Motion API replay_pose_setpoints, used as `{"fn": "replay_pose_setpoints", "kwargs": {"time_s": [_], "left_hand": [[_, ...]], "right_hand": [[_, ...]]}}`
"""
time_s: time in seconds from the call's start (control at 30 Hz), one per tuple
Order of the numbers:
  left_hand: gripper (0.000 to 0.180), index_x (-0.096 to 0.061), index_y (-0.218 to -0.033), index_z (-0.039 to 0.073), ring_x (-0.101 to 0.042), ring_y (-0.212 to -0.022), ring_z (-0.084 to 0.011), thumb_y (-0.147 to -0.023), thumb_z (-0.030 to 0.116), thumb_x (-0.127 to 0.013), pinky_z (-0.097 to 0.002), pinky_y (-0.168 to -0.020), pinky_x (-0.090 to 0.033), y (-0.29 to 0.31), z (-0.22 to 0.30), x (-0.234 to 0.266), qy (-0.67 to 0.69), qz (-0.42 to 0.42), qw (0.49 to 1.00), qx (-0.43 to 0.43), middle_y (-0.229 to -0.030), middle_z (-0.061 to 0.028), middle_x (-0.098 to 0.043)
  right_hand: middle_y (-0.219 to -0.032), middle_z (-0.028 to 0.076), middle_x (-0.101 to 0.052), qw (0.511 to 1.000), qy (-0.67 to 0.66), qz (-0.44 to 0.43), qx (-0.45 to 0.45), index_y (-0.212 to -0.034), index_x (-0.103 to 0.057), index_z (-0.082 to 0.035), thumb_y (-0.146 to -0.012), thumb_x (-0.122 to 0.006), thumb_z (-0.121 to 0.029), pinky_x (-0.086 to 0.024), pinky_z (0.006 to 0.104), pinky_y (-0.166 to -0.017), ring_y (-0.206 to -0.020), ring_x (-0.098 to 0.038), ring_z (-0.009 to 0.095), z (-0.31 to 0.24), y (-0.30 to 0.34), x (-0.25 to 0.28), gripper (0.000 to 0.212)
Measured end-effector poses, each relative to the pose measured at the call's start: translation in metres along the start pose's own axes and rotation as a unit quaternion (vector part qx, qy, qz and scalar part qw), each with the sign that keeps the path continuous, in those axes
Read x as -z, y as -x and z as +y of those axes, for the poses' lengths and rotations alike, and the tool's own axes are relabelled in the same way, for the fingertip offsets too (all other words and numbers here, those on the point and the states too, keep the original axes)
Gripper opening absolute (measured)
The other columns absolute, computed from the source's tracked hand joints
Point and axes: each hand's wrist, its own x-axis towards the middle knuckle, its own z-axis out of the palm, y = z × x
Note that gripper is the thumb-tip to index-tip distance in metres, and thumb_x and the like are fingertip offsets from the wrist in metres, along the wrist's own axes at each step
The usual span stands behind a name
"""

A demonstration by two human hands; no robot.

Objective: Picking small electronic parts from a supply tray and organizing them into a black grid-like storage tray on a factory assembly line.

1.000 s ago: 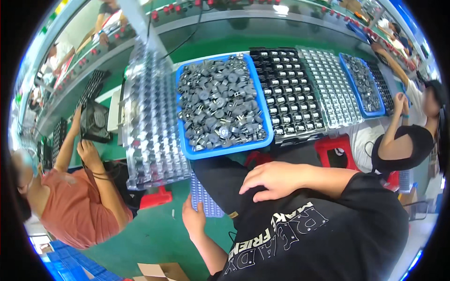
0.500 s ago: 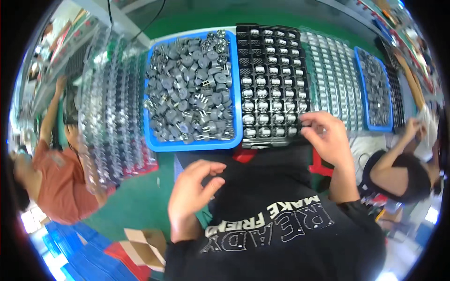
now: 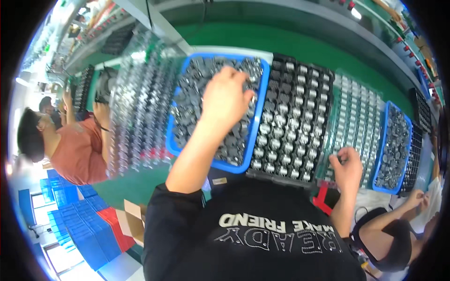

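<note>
Head: squat grey cylinders (image 3: 236,136)

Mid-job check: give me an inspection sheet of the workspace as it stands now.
Surface: green surface visible behind the trays.
Job's things: blue bin of gray parts; black tray and clear tray to its right, both holding parts.
Clutter: open cardboard box, low at left.
Hands: left hand over the gray parts; right hand by the clear tray's near end; grip unclear on both.
Cables: dark cable by the upper-left post.
Surroundings: co-workers at both sides.
</note>
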Motion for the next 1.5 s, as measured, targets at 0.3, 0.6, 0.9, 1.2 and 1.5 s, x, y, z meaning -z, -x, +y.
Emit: {"fn": "replay_pose_setpoints", "kwargs": {"time_s": [0.3,0.6,0.9,1.2,1.5], "left_hand": [[0.016,-0.072,-0.091,0.006,-0.065,-0.100,-0.0366,-0.076,0.010,-0.077,-0.0453,-0.091,-0.053,0.005,-0.007,-0.009,0.046,-0.043,0.998,-0.013,-0.097,-0.0153,-0.066],[0.032,-0.072,-0.111,0.003,-0.068,-0.101,-0.0327,-0.080,0.010,-0.077,-0.0406,-0.090,-0.055,-0.004,-0.049,0.011,-0.027,-0.111,0.989,-0.094,-0.107,-0.0180,-0.070],[0.028,-0.069,-0.118,0.005,-0.070,-0.088,-0.0203,-0.090,0.007,-0.073,-0.0330,-0.083,-0.054,0.011,-0.046,0.019,0.148,-0.070,0.986,0.012,-0.101,-0.0113,-0.073],[0.044,-0.060,-0.131,-0.004,-0.070,-0.092,-0.0174,-0.088,-0.004,-0.071,-0.0303,-0.086,-0.058,0.083,0.004,0.017,0.728,-0.079,0.671,0.116,-0.127,-0.0139,-0.066],[0.049,-0.054,-0.131,-0.006,-0.071,-0.083,-0.0192,-0.100,0.029,-0.067,-0.0310,-0.070,-0.061,0.104,0.007,0.019,0.769,-0.167,0.608,0.108,-0.111,-0.0152,-0.069]], "right_hand": [[-0.083,0.009,-0.058,0.989,-0.115,0.010,0.094,-0.088,-0.069,0.000,-0.077,-0.072,0.004,-0.044,0.0308,-0.061,-0.068,-0.055,0.017,0.033,0.034,0.003,0.011],[-0.088,0.014,-0.061,0.971,-0.078,0.075,0.214,-0.096,-0.069,-0.004,-0.084,-0.073,-0.010,-0.049,0.0408,-0.074,-0.082,-0.061,0.033,0.028,0.018,-0.008,0.014],[-0.094,0.007,-0.072,0.915,-0.392,0.094,0.003,-0.108,-0.070,0.001,-0.095,-0.067,-0.004,-0.057,0.0267,-0.074,-0.080,-0.070,0.014,0.024,0.034,-0.009,0.014],[-0.109,0.008,-0.070,0.840,-0.537,-0.035,0.070,-0.113,-0.068,0.004,-0.090,-0.065,0.008,-0.055,0.0276,-0.087,-0.097,-0.067,0.014,-0.057,0.052,-0.032,0.024],[-0.092,0.011,-0.074,0.857,-0.357,0.021,0.372,-0.102,-0.077,-0.002,-0.073,-0.083,0.004,-0.057,0.0284,-0.069,-0.080,-0.070,0.019,-0.157,0.034,-0.045,0.030]]}}
